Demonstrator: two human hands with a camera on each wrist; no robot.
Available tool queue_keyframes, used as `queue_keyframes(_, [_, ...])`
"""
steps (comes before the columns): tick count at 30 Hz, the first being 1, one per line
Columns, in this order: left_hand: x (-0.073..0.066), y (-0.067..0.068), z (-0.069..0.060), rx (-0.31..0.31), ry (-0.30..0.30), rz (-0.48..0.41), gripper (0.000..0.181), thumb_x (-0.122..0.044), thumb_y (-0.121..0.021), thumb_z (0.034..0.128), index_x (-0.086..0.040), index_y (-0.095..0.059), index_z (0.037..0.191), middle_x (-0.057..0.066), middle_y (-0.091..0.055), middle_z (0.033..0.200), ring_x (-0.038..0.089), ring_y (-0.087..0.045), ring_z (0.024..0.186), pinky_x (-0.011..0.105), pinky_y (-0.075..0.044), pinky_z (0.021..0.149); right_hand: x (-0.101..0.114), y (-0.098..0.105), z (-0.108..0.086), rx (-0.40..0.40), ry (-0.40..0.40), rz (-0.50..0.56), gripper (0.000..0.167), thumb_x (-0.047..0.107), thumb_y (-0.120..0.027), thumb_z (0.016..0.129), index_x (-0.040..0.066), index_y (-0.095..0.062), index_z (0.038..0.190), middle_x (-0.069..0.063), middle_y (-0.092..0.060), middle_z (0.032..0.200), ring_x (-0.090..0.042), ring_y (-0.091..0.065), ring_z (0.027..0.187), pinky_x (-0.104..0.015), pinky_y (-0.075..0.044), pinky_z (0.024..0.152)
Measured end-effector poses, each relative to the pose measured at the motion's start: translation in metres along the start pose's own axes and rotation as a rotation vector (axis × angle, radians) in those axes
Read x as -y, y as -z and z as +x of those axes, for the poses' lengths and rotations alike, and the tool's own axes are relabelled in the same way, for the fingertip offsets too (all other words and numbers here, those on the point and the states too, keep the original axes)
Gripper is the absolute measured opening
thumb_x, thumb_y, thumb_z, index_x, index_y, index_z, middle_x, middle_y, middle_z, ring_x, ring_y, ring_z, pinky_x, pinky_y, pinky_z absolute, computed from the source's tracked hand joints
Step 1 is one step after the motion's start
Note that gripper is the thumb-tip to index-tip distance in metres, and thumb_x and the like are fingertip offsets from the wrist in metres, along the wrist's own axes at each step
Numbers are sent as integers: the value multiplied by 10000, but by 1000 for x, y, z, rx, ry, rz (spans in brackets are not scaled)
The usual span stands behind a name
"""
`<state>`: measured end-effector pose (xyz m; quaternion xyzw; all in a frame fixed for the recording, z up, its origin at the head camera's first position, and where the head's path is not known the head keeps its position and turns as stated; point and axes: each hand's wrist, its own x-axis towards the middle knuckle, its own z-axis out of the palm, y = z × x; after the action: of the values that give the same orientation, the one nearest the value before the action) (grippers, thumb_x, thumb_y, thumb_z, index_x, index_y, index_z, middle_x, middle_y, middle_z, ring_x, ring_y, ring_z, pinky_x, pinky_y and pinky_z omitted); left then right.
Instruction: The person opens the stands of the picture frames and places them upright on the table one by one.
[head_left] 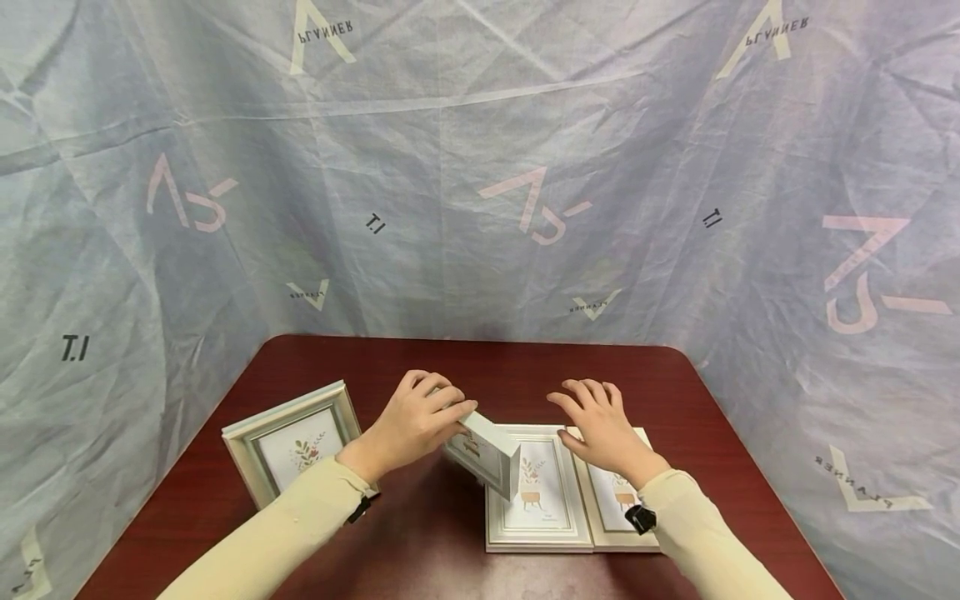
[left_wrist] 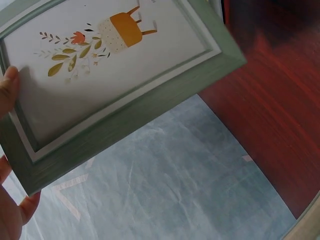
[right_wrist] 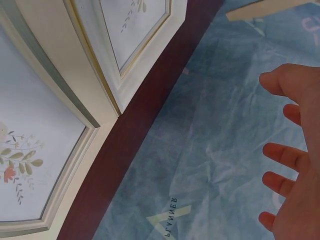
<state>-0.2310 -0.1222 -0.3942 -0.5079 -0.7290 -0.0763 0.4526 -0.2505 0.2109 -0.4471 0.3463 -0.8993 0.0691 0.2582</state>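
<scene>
My left hand [head_left: 420,417] grips a grey-green picture frame [head_left: 501,454] by one end and holds it tilted above the table. The left wrist view shows the thumb on the front face of this green frame [left_wrist: 105,125], with fingers at its edge; its picture is a potted plant. My right hand [head_left: 603,429] hovers with spread, relaxed fingers and holds nothing. Below it lie a white picture frame [head_left: 540,537] and a cream picture frame [head_left: 628,542], flat and side by side. The green frame's lower end overlaps the white one in view; whether they touch I cannot tell.
Another picture frame [head_left: 243,446], silvery-beige, stands tilted at the left, partly behind my left arm. The dark red table [head_left: 480,362] has rounded far corners. Grey-blue printed cloth [head_left: 450,275] hangs closely around its back and sides.
</scene>
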Motion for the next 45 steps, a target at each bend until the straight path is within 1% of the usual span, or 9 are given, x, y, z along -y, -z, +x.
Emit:
queue_keyframes(5, [1, 0, -1, -15, 25, 2, 252, -317, -668, 949, -105, -750, 1060, -11, -666, 943, 206, -598, 868, 422, -470, 750, 3, 0, 0, 2, -19, 26, 527, 227, -772, 798, 120, -591, 1280, -176, -521, 1293, -385, -441, 1178, -631, -292, 933])
queue_keyframes(7, [2, 0, -1, -22, 28, 7, 314, -349, -564, 1014, -100, -750, 1059, -15, -663, 938, 203, -593, 850, 421, -468, 741, 4, 0, 0, 4, -22, 39, 531, 236, -773, 798, 115, -591, 1282, -175, -520, 1293, -388, -440, 1180, -630, -292, 933])
queue_keyframes(10, [2, -1, 0, -30, 26, 17, 393, -365, -458, 1058, -97, -745, 1064, -16, -659, 929, 201, -585, 831, 420, -460, 737, 6, -1, -1, 4, -23, 51, 531, 236, -771, 801, 111, -590, 1285, -174, -518, 1293, -391, -438, 1183, -623, -289, 932])
queue_keyframes(21, [5, -2, 0, -50, 13, 92, 450, -374, -403, 1075, -90, -750, 1032, -20, -641, 902, 197, -556, 770, 429, -443, 716, 20, -1, 0, -27, 20, 99, 555, 240, -772, 779, 116, -576, 1283, -153, -527, 1279, -366, -452, 1164, -589, -292, 911])
queue_keyframes(27, [6, -1, 3, -43, 27, 116, 466, -371, -387, 1080, -87, -749, 1001, -17, -632, 887, 200, -549, 752, 441, -443, 714, 31, 0, 2, 13, 83, 136, 600, 278, -785, 763, 148, -562, 1305, -116, -521, 1294, -325, -433, 1208, -572, -281, 946])
queue_keyframes(32, [6, -1, 3, -32, 55, 134, 479, -377, -380, 1081, -84, -749, 992, -12, -622, 869, 205, -549, 741, 448, -446, 709, 40, -3, 3, 26, 118, 153, 578, 313, -740, 825, 139, -535, 1337, -100, -520, 1301, -315, -418, 1229, -574, -275, 967])
queue_keyframes(37, [6, -1, 2, -34, 82, 146, 465, -391, -410, 1070, -77, -746, 999, -5, -620, 871, 212, -550, 741, 457, -446, 713, 50, -4, 5, 2, 144, 154, 531, 324, -703, 873, 95, -541, 1325, -70, -539, 1277, -325, -440, 1215, -556, -284, 968])
queue_keyframes(41, [7, 0, 1, -31, 108, 147, 471, -403, -412, 1068, -79, -748, 1006, -1, -625, 875, 222, -550, 744, 470, -438, 714, 57, -6, 7, -27, 139, 171, 483, 340, -676, 905, 65, -563, 1286, -67, -571, 1245, -320, -459, 1201, -551, -296, 971])
queue_keyframes(45, [7, 0, 0, -19, 130, 156, 476, -420, -420, 1061, -82, -750, 1006, -3, -627, 874, 222, -548, 749, 474, -429, 713, 63, -10, 9, -52, 124, 183, 474, 412, -580, 972, 37, -563, 1261, -86, -592, 1219, -315, -466, 1184, -549, -302, 967])
